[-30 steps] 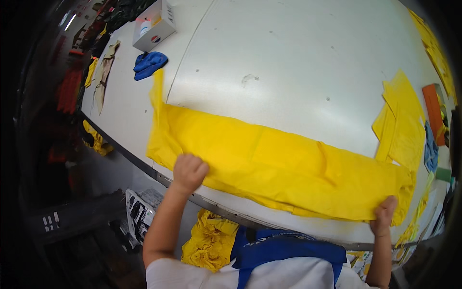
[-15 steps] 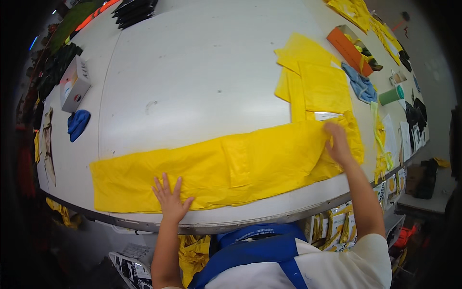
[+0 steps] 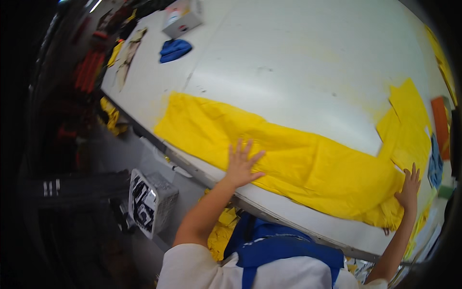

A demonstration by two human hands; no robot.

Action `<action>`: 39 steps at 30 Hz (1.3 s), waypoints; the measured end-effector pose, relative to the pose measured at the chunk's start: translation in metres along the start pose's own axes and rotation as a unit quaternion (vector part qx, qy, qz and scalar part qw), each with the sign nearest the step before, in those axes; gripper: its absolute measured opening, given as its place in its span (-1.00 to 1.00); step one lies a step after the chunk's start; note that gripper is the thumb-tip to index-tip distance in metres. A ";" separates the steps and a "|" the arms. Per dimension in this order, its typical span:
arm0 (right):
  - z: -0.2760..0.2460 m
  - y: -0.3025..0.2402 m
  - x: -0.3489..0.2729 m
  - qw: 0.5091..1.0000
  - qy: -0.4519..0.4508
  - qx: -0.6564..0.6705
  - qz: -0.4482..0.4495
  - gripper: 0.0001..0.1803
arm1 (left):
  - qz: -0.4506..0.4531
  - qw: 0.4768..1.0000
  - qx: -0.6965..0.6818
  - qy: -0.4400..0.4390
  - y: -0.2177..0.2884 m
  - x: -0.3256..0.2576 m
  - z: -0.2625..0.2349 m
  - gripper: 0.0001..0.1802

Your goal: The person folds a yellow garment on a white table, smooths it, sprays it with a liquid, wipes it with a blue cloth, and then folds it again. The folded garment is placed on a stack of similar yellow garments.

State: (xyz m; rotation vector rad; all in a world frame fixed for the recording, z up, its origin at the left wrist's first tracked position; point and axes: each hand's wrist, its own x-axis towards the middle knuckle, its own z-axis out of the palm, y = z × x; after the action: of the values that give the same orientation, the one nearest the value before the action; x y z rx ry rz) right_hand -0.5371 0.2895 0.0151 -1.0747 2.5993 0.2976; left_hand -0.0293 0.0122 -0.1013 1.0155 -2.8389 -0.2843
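Note:
A long yellow garment (image 3: 293, 154), shaped like folded trousers, lies along the near edge of the white table. My left hand (image 3: 244, 164) rests on its left half, palm down with the fingers spread. At its bunched right end is my right hand (image 3: 409, 188), fingers stretched out and pointing away from me; whether the palm presses on the cloth I cannot make out. Beyond that hand, more yellow pieces (image 3: 409, 127) lie loosely stacked, partly over one another.
At the far left stand a white box (image 3: 183, 21) and a folded blue cloth (image 3: 174, 50). An orange box (image 3: 440, 125) and a light-blue cloth (image 3: 435, 161) are at the right. Below the table's left edge is a white basket (image 3: 154, 200).
The view has swung to the left, so the table appears tilted. My right hand, previously bent over the garment's right end, now has its fingers extended. My left hand stays on the cloth.

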 end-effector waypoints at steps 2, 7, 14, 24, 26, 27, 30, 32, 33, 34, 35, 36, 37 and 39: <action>0.018 -0.079 -0.035 0.943 0.160 0.215 -0.196 -0.22 | 0.002 1.000 0.005 -0.005 0.005 0.003 0.000 -0.15; 0.113 -0.215 -0.077 0.974 0.078 0.040 -0.210 -0.33 | -0.027 0.998 -0.005 -0.054 -0.067 -0.010 0.005 -0.20; 0.123 -0.223 -0.071 0.970 0.145 0.006 -0.194 -0.37 | -0.019 0.998 -0.007 -0.067 -0.117 0.052 -0.042 -0.31; 0.145 -0.214 -0.068 0.956 0.172 -0.064 -0.227 -0.30 | -0.387 0.915 0.115 -0.003 -0.412 0.036 -0.060 -0.38; 0.149 -0.213 -0.065 0.955 0.184 -0.051 -0.227 -0.29 | -0.379 0.912 0.157 -0.003 -0.408 0.043 -0.065 -0.36; 0.149 -0.213 -0.067 0.955 0.188 -0.048 -0.223 -0.28 | -0.372 0.912 0.174 -0.004 -0.401 0.048 -0.068 -0.36; 0.148 -0.209 -0.062 0.961 0.173 -0.013 -0.214 -0.30 | -0.300 0.924 0.148 0.186 -0.393 0.007 -0.059 -0.33; 0.145 -0.217 -0.057 0.963 0.166 0.017 -0.214 -0.36 | -0.258 0.912 0.035 0.317 -0.322 -0.025 -0.085 -0.27; 0.142 -0.222 -0.050 0.968 0.149 0.006 -0.203 -0.35 | -0.282 0.814 -0.328 0.387 -0.280 -0.038 -0.085 -0.21; 0.136 -0.220 -0.062 0.974 0.120 -0.009 -0.193 -0.34 | -0.347 0.788 -0.362 0.356 -0.234 -0.059 -0.089 -0.19; 0.130 -0.221 -0.052 0.973 0.124 -0.001 -0.193 -0.32 | -0.367 0.748 -0.452 0.317 -0.215 -0.070 -0.083 -0.20; 0.124 -0.222 -0.055 0.973 0.123 0.007 -0.197 -0.31 | -0.427 0.630 -0.571 0.308 -0.204 -0.083 -0.070 -0.19; 0.110 -0.229 -0.064 0.983 0.089 0.020 -0.162 -0.32 | -0.483 0.492 -0.667 0.282 -0.193 -0.094 -0.056 -0.18; 0.086 -0.249 -0.075 0.993 0.026 0.057 -0.100 -0.33 | -0.446 0.438 -0.735 0.262 -0.177 -0.088 -0.050 -0.22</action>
State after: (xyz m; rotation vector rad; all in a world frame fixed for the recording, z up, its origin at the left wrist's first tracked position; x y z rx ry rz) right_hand -0.2918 0.1911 -0.0552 -1.3042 2.4920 0.0740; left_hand 0.1558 -0.0723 -0.0938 1.3389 -0.4324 -1.6300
